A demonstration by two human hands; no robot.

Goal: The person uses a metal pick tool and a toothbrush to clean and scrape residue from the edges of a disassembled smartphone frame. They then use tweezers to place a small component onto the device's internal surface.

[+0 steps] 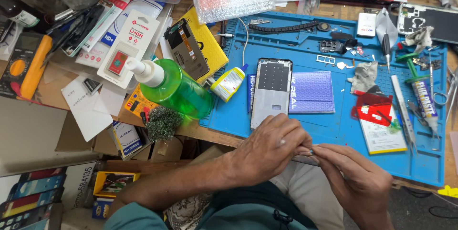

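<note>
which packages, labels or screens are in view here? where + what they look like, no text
White blister pack: upper left, flat, red insert.
Yellow flat box: beside the mat's left edge, under a dark phone part.
Small glue bottle: lying on the mat's left edge, white with yellow label.
Phone frame: mat centre, above the left hand, grey with black panel.
Purple pouch: right of the frame, rectangular.
White battery: mat right, red and yellow label.
Multimeter: far left, dark, orange edge.
</note>
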